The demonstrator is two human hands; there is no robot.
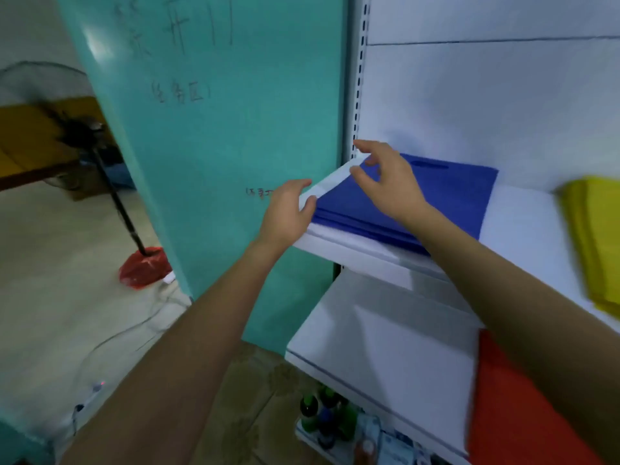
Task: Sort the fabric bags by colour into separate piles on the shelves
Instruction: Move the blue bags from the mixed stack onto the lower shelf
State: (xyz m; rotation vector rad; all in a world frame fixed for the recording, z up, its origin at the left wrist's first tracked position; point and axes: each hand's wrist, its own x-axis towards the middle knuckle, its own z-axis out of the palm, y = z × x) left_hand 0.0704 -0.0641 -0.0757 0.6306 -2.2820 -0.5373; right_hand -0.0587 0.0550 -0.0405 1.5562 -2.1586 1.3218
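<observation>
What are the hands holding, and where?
Nothing is clearly gripped. The left hand rests against the blue bags at their front left corner. The right hand hovers over their left edge, fingers loosely spread.

Blue bags (446, 193) stacked flat on upper shelf (523, 223).

left hand (288, 214): bare, fingers look a bit blurry tbh
right hand (389, 182): bare too
left forearm (201, 330): bare skin all the way to the frame edge
right forearm (503, 290): same deal, bare to the edge
</observation>
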